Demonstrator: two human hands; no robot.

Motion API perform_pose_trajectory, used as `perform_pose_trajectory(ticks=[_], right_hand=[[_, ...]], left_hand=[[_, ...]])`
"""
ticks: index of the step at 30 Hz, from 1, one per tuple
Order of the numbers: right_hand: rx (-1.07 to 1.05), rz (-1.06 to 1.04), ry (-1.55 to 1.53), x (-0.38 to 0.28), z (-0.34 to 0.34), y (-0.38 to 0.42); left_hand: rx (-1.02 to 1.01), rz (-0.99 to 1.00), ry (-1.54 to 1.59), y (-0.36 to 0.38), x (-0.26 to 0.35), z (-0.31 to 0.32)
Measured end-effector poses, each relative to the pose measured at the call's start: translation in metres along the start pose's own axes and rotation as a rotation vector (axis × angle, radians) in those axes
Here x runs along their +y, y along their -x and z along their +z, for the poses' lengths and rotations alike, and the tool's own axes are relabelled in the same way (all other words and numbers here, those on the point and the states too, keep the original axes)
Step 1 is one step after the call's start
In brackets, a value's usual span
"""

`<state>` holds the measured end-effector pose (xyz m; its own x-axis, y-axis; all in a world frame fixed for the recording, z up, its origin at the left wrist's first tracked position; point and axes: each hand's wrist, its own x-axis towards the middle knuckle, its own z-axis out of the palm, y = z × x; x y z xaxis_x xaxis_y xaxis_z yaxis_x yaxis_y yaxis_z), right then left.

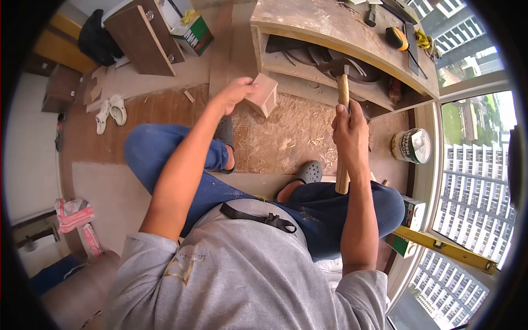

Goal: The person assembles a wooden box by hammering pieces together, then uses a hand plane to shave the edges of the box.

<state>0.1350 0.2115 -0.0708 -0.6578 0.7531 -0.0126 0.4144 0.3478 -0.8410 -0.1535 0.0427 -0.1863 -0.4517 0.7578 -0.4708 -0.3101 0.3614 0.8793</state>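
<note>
My left hand (234, 96) grips the near left side of a small open wooden box (263, 94), thumb and fingers against its edge. The box is tilted in the air beside the workbench's left corner. In my right hand (351, 131) is a hammer (343, 91), held upright with its head at the top, near the bench's open shelf. The fingers wrap around the middle of the wooden handle, and its butt shows below my wrist. A gap separates the hammer from the box.
The workbench (316, 17) carries tools, including a yellow-black tape measure (396, 38). Wood shavings (291, 129) cover the floor ahead. A paint bucket (411, 146) and a yellow spirit level (448, 247) stand by the windows. Cabinet panels (140, 41) and white clogs (116, 110) are at left.
</note>
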Motion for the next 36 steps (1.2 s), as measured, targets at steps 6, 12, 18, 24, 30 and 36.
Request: perform_pose_trajectory(ticks=[6,12,18,24,30,36], right_hand=[[0.029,0.007,-0.071,-0.021,-0.010,0.006],[0.059,-0.028,-0.077,-0.017,-0.015,0.010],[0.050,-0.024,-0.036,-0.003,-0.008,0.011],[0.077,-0.119,-0.056,-0.012,-0.020,0.017],[0.066,-0.002,-0.198,-0.017,-0.029,0.016],[0.065,-0.010,-0.155,-0.018,-0.030,0.012]], left_hand=[[-0.201,-0.037,-0.336,-0.057,0.040,-0.041],[-0.139,-0.015,-0.542,-0.076,0.042,-0.019],[-0.096,0.349,-1.067,-0.093,0.032,-0.031],[0.290,0.498,-1.195,-0.024,0.078,0.022],[0.390,0.906,-1.000,-0.031,0.191,0.048],[0.388,0.916,-1.215,-0.139,0.270,0.070]])
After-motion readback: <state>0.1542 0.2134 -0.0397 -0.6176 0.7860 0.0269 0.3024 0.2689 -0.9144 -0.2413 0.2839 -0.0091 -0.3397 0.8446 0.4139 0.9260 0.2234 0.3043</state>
